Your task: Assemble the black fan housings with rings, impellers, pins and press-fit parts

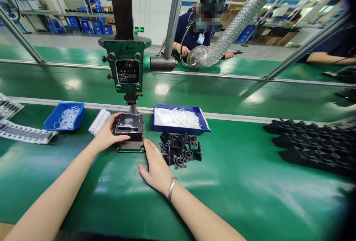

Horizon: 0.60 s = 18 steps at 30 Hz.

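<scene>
A green hand press [125,64] stands over the bench, its ram pointing down at a black block [128,122] on the press base [130,146]. My left hand [107,135] grips the block from its left side, thumb along the front and fingers behind. At the right edge of the base rests my right hand [157,166], fingers stretched out and thumb apart, holding nothing. Several black plastic parts [179,148] lie in a pile just right of my right hand.
Behind the pile is a blue tray [182,129] of white strips. To the left sit a white block [98,121], a blue bin [50,122] with white rings, and white-and-black strips [25,131]. Black parts [314,148] line the right. A person [180,29] works across the bench.
</scene>
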### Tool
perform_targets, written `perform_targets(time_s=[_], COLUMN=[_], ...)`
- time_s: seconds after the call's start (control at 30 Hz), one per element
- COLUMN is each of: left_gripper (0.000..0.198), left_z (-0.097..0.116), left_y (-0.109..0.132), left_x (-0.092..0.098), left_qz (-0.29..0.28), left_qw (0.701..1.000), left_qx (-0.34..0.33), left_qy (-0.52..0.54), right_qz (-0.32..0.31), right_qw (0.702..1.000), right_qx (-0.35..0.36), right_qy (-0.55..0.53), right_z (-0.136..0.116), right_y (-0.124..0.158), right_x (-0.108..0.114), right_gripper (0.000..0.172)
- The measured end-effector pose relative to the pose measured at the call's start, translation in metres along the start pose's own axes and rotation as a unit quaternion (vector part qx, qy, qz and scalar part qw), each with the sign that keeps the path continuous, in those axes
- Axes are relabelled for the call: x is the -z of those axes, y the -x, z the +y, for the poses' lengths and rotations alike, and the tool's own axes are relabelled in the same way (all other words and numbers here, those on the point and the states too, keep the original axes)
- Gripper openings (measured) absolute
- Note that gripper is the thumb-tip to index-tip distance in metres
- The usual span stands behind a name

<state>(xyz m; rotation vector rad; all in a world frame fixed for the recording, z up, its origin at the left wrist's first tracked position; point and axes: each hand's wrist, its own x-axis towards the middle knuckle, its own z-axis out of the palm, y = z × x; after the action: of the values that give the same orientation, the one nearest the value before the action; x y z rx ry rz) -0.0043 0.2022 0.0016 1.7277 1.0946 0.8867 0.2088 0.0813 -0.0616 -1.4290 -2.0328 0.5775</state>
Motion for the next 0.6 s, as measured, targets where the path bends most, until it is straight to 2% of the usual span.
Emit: perform_targets(time_s=[0.6], left_gripper=[0.085], left_z=[-0.0077], left_y=[-0.001], left_x=[0.0028], left_qz=[0.011], left_qw=[0.997], left_qx=[-0.046], left_qy=[-0.062], right_qz=[0.008], right_qw=[1.0], right_qx=[0.001], right_qy=[0.022], right_z=[0.001], right_y=[-0.0016], right_x=[-0.0043], right_gripper=[0.074])
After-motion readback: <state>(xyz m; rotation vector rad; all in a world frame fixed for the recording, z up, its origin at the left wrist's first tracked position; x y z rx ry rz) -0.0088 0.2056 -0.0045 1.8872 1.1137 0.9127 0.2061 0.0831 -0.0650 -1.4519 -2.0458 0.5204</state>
